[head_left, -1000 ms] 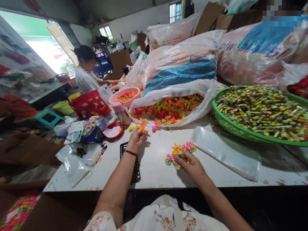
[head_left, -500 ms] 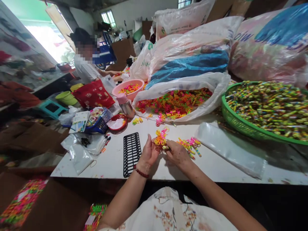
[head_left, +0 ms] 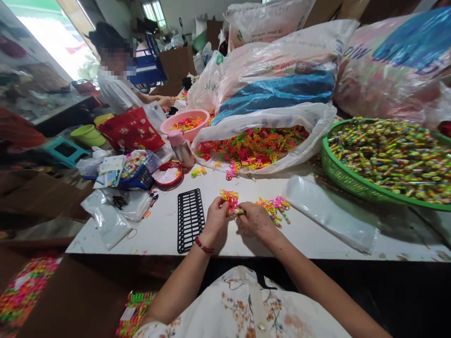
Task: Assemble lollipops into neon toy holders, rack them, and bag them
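Note:
Over the white table, my left hand (head_left: 215, 219) is closed, thumb and fingers pinching a bunch of small yellow, orange and pink plastic toys (head_left: 230, 196). My right hand (head_left: 258, 219) is closed close beside it, its fingertips on a short patterned stick (head_left: 239, 211) whose end meets the bunch. Part of the stick is hidden by the fingers. Just right of my right hand lies a loose pile of similar plastic toys (head_left: 270, 206), with patterned sticks among them. A black slotted plastic rack (head_left: 190, 220) lies flat left of my left hand.
An open white sack (head_left: 211, 141) of coloured pieces lies ahead. A green basket (head_left: 338, 176) full of patterned sticks stands right, near clear plastic bags (head_left: 327, 216). A thermos (head_left: 180, 149), red basket (head_left: 168, 183) and pink basin (head_left: 202, 134) stand left. Another person (head_left: 118, 91) sits farther back.
My left hand has gone from spread fingers to a pinch on the bunch of toys. Both hands have come closer around it. The view has shifted slightly.

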`<state>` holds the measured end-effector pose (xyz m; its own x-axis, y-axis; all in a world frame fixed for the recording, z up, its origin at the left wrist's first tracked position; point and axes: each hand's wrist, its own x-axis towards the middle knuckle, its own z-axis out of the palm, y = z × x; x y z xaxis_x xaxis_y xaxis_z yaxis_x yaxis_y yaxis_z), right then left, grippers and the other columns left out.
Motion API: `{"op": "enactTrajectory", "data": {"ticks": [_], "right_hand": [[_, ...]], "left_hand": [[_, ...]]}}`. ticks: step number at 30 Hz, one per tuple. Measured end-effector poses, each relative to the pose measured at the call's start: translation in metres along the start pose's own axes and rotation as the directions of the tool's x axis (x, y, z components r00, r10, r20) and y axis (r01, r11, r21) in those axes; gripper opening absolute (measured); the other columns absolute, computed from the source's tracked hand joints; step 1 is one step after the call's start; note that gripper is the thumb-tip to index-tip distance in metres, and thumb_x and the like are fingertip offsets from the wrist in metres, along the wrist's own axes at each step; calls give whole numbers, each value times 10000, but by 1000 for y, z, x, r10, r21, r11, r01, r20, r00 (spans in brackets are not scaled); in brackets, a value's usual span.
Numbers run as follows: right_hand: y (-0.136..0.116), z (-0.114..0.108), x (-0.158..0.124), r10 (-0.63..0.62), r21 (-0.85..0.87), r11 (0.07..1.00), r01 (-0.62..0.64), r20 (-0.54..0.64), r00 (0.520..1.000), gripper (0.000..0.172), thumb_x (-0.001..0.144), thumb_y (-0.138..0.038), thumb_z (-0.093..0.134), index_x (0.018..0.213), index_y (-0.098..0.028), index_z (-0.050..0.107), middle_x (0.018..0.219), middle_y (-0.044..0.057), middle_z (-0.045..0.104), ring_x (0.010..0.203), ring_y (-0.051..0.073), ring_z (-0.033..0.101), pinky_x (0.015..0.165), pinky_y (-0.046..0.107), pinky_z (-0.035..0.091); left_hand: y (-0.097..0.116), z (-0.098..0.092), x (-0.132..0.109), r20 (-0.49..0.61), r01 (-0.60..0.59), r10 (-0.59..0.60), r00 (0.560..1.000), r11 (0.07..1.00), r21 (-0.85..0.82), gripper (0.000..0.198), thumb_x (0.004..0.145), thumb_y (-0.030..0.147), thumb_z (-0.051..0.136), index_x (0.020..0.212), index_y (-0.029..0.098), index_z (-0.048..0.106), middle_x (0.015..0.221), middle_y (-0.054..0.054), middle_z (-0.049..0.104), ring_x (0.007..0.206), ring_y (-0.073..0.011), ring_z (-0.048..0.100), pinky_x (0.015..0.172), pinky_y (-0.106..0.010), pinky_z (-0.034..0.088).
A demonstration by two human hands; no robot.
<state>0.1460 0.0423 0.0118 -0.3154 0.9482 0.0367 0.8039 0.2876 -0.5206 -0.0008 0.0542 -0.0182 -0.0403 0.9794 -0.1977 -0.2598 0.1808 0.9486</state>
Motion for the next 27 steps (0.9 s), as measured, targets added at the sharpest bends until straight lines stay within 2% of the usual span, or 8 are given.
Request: {"op": "enactTrajectory", "data": {"ticks": [4, 8, 13, 18, 20, 22, 24, 27], "right_hand": [[-4, -1, 1, 91, -89, 992, -90, 7, 996, 127, 866, -192, 557, 913, -177, 674, 939, 111, 725, 828, 223, 648, 701, 289, 400], [0, 1, 4, 102, -89, 990, -112, -109, 989, 183, 889, -155, 494, 989, -179, 646, 981, 100, 714, 865, 218, 637, 707, 284, 390], [13, -4, 20, 63, -136, 986, -97, -231, 971, 195, 899, -149, 449, 959, -169, 634, 950, 113, 699, 850, 230, 626, 714, 298, 397], [13, -10, 29, 144, 92, 988, -121, -308, 940, 316, 921, -270, 478, 1206, -157, 553, 1033, 128, 701, 874, 241, 646, 744, 321, 440], [8, -8, 24, 210, 256, 957, -136, -287, 935, 375, 930, -395, 496, 1233, -176, 526, 962, 92, 709, 787, 218, 649, 716, 320, 456], [3, -3, 16, 230, 379, 915, -136, -215, 949, 367, 915, -457, 511, 1167, -195, 563, 872, 46, 704, 711, 190, 633, 689, 309, 468], [-2, 4, 9, 186, 452, 887, -97, -157, 970, 337, 902, -436, 529, 1124, -195, 609, 868, 38, 708, 717, 177, 632, 700, 305, 483], [-5, 16, 3, 57, 523, 852, 16, -122, 991, 326, 892, -299, 521, 1179, -199, 640, 1040, 60, 726, 895, 181, 662, 827, 314, 499]], "left_hand": [[1, -6, -2, -83, -78, 101, 991, 967, 242, 93, 817, 249, 574, 849, 164, 594, 783, 6, 602, 644, -93, 547, 589, -209, 443], [2, -11, -3, -138, -65, 123, 983, 928, 368, 134, 862, 293, 530, 905, 176, 578, 729, 19, 572, 548, -86, 514, 496, -202, 400], [0, -19, -1, -206, 24, -5, 979, 995, 94, 217, 849, 268, 552, 1043, 195, 488, 663, 61, 519, 448, -66, 457, 429, -181, 332], [11, -25, -6, -6, 171, -181, 983, 937, -305, 499, 735, 187, 696, 1184, 208, 481, 838, 6, 610, 616, -96, 594, 577, -221, 453], [15, -26, -8, 75, 223, -212, 974, 883, -412, 568, 718, 138, 703, 1235, 229, 487, 894, -11, 626, 701, -113, 619, 668, -256, 492], [16, -26, -9, 132, 271, -236, 963, 835, -479, 470, 762, 177, 694, 1203, 224, 537, 887, -20, 626, 725, -113, 609, 702, -265, 501], [16, -22, -11, 175, 318, -265, 948, 798, -511, 315, 823, 302, 682, 1106, 195, 596, 859, -25, 616, 699, -98, 584, 682, -240, 495], [13, -12, -17, 225, 335, -258, 940, 827, -452, 325, 813, 420, 714, 1010, 176, 627, 866, -14, 615, 659, -68, 550, 612, -185, 459]]}}
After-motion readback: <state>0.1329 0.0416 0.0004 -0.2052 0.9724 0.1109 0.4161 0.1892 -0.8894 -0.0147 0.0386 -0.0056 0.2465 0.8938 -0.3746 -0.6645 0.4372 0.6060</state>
